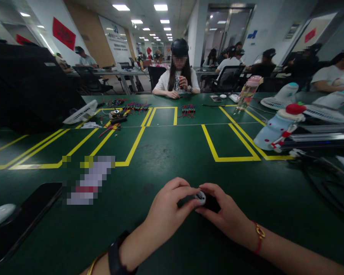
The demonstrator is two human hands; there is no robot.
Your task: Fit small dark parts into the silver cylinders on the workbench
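Observation:
My left hand point(167, 212) and my right hand point(222, 214) meet low at the table's near edge, fingertips together on a small round part point(201, 197) with a silvery-white face and a dark body. Both hands pinch it just above the green table point(172, 152). The dark part of the object is mostly hidden under my right fingers. A black band sits on my left wrist, a red cord bracelet on my right.
A black phone point(20, 221) and a white oval object point(0, 214) lie at near left. Bundles of coloured wires point(188, 110) lie further off. A person point(178, 72) sits opposite. A water bottle point(248, 93), small fans and cables point(326, 179) are on the right.

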